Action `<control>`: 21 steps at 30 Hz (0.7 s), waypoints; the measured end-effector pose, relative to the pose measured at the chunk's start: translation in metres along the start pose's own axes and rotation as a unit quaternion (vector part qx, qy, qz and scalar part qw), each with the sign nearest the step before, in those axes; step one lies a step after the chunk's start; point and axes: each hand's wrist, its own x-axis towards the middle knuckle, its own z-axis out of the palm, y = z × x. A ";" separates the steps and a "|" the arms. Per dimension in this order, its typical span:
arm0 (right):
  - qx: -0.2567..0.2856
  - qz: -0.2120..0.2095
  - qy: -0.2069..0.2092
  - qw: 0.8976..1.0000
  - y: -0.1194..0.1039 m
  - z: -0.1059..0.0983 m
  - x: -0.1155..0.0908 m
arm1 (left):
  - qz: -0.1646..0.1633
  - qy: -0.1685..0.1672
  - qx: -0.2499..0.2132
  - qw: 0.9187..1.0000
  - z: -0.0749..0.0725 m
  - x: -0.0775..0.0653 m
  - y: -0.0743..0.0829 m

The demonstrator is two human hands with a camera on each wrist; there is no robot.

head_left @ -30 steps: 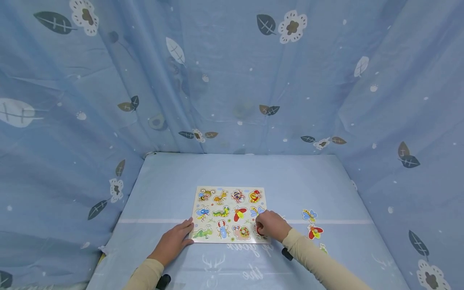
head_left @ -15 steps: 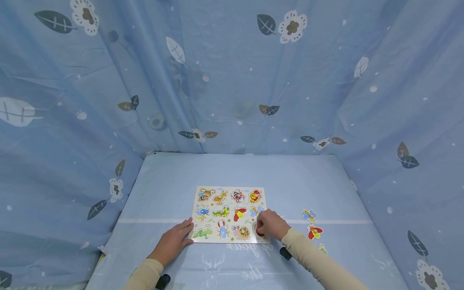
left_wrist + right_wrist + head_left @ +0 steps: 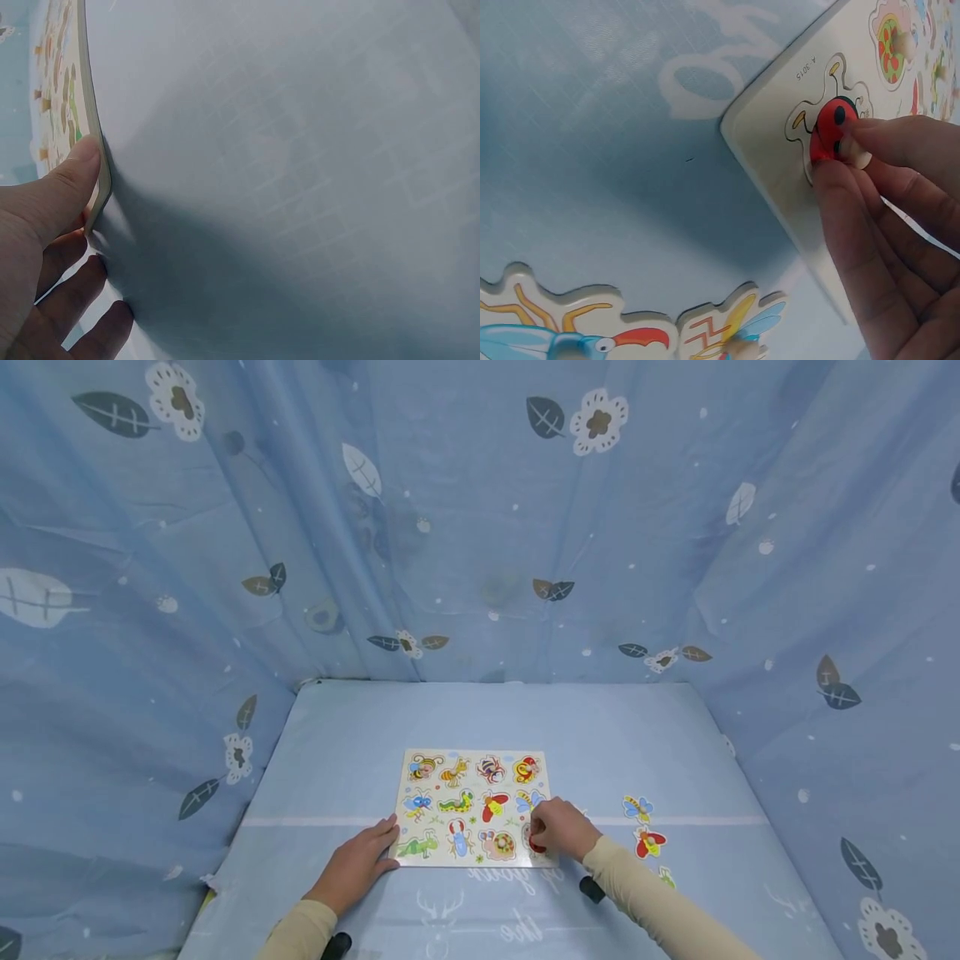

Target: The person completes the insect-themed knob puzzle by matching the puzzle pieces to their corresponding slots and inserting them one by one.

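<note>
Two sleeves reach in over the near edge of the table. Toward its right edge lies a green piece, partly hidden by the right sleeve. The left hand, fingers loosely extended, touches the near left corner of the board, its thumb on the rim; it pinches nothing. At the near right corner, the right hand has thumb and fingertips drawn together on the knob of the ladybird. The ladybird is at its outline in that corner, though fingers cover part of it and I cannot tell whether it lies flush. Along the board's near edge stand a snail, a beetle and, at the left corner, a grasshopper. Farther up the table's right side lie a red fly and a dragonfly. Past the far edge hangs a curtain.
</note>
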 end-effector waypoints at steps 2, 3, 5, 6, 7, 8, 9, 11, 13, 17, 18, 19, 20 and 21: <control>0.006 -0.008 0.003 1.000 0.003 0.000 -0.002 | 0.002 -0.003 0.003 1.000 0.001 0.000 0.000; 0.009 -0.014 0.006 1.000 0.005 0.000 -0.003 | 0.003 -0.004 0.005 1.000 0.001 0.000 0.000; 0.010 -0.029 0.015 0.999 0.010 -0.002 -0.005 | 0.003 -0.006 0.007 1.000 0.002 0.000 0.000; 0.009 -0.031 0.019 0.999 0.012 -0.002 -0.005 | 0.004 -0.005 0.007 1.000 0.002 0.000 0.000; 0.009 -0.032 0.025 0.999 0.015 -0.004 -0.006 | 0.005 -0.004 0.007 1.000 0.002 0.000 0.000; 0.010 -0.032 0.031 0.999 0.017 -0.007 -0.007 | 0.005 -0.004 0.007 1.000 0.001 0.000 0.001; 0.010 -0.028 0.038 0.999 0.020 -0.009 -0.008 | 0.005 -0.003 0.006 1.000 0.001 0.000 0.001; 0.008 -0.010 0.048 0.999 0.027 -0.015 -0.010 | 0.005 0.000 0.005 1.000 0.000 0.000 0.001; 0.007 0.016 0.059 0.998 0.036 -0.021 -0.012 | 0.004 -0.001 0.004 1.000 -0.001 0.000 0.001; 0.004 0.067 0.078 0.995 0.058 -0.034 -0.016 | 0.002 -0.003 0.002 1.000 -0.002 0.000 0.002; 0.003 0.072 0.084 0.994 0.065 -0.038 -0.018 | 0.001 -0.003 0.003 1.000 -0.002 0.000 0.002; 0.002 0.077 0.090 0.993 0.072 -0.042 -0.019 | 0.000 -0.004 0.003 1.000 -0.002 0.000 0.002; 0.000 0.083 0.095 0.992 0.078 -0.046 -0.022 | -0.001 -0.005 0.004 1.000 -0.002 0.000 0.003; 0.000 0.086 0.100 0.991 0.085 -0.049 -0.024 | -0.002 -0.005 0.005 1.000 -0.002 0.000 0.003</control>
